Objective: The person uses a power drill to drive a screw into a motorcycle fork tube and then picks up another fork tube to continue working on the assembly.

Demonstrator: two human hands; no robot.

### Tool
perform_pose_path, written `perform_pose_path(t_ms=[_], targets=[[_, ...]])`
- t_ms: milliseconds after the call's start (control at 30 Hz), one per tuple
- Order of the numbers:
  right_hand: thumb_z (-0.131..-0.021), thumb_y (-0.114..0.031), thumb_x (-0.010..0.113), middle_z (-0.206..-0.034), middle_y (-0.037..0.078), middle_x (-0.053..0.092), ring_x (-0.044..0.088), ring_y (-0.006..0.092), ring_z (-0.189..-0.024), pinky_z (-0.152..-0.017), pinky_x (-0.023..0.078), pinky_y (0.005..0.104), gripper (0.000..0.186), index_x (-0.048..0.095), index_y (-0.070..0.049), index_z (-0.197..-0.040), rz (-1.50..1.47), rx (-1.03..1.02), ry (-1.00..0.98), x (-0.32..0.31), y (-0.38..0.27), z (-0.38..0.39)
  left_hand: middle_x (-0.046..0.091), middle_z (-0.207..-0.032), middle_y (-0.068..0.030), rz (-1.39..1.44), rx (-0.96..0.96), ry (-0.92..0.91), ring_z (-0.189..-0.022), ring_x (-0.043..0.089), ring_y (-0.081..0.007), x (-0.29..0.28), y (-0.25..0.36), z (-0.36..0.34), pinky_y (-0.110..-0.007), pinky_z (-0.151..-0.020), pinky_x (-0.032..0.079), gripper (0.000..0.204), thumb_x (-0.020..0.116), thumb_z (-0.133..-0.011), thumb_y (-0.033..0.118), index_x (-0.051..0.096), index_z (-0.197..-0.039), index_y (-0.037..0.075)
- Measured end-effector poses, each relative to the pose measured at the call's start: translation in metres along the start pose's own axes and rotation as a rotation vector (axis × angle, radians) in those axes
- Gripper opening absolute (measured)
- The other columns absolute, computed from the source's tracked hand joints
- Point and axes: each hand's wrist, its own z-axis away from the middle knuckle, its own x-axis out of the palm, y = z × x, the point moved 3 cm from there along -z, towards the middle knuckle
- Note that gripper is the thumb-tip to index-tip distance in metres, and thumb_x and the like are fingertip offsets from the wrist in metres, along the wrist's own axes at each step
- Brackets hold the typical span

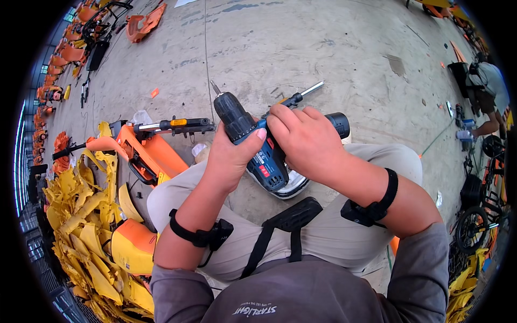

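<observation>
A dark blue cordless drill (265, 161) with a black chuck is held up in front of my lap, its bit pointing to the far left. My left hand (237, 153) is closed around the front of the drill body just behind the chuck, thumb across the top. Over the handle, my right hand (307, 137) is wrapped with its fingers curled; the trigger is hidden. The black battery end (337, 125) sticks out to the right of that hand. Just beyond my right knuckles lies a metal tube with a black fitting (304, 92), partly covered.
On my left stand an orange plastic body part (153, 153) and a second metal tube with a black and yellow fitting (175, 125). A heap of yellow plastic panels (89, 231) lies nearer. Another person (487, 89) bends at the far right, near a wheel (471, 230). Concrete floor stretches ahead.
</observation>
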Motion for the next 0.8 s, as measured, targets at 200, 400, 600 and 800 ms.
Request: perform_pose_path(t_ms=[200,400,600,800], targets=[[-0.075,-0.014,0.062,-0.086,0.004,0.053,0.060,0.0179,-0.076,-0.070,0.043,0.0311,0.017,0.056,-0.009,-0.089,0.038,-0.044,0.014,-0.0051,-0.0006,-0.0016,0.060,-0.101,-0.0033,0.047,-0.014,0.004,-0.091,0.059,-0.0110,0.0029,0.0007,0.0009,-0.029,-0.083,0.050,0.041,0.078,-0.084,0.017,0.053,-0.114,0.004],[-0.075,-0.014,0.062,-0.085,0.004,0.053,0.060,0.0180,-0.075,-0.070,0.044,0.0310,0.016,0.056,-0.009,-0.088,0.059,-0.049,0.062,-0.0012,-0.0010,-0.0026,0.060,-0.101,-0.0041,0.020,-0.006,0.010,-0.090,0.059,-0.0112,0.0005,-0.0005,-0.0005,-0.029,-0.082,0.050,0.041,0.077,-0.084,0.016,0.053,-0.114,0.004],[-0.076,-0.014,0.062,-0.085,0.005,0.052,0.060,0.0184,-0.075,-0.071,0.044,0.0309,0.015,0.056,-0.008,-0.089,0.032,-0.043,0.065,-0.0022,0.0000,-0.0020,0.060,-0.101,-0.0043,0.047,-0.036,0.029,-0.090,0.059,-0.0113,0.0004,-0.0010,0.0002,-0.029,-0.082,0.050,0.041,0.077,-0.084,0.016,0.053,-0.114,0.004],[-0.077,-0.014,0.062,-0.086,0.006,0.053,0.060,0.0187,-0.075,-0.071,0.044,0.0316,0.015,0.055,-0.008,-0.089,0.028,-0.039,0.039,-0.0015,0.0001,-0.0031,0.060,-0.100,-0.0044,0.030,-0.011,0.009,-0.090,0.060,-0.0116,0.0004,0.0004,0.0011,-0.030,-0.082,0.050,0.041,0.078,-0.084,0.016,0.053,-0.114,0.003]])
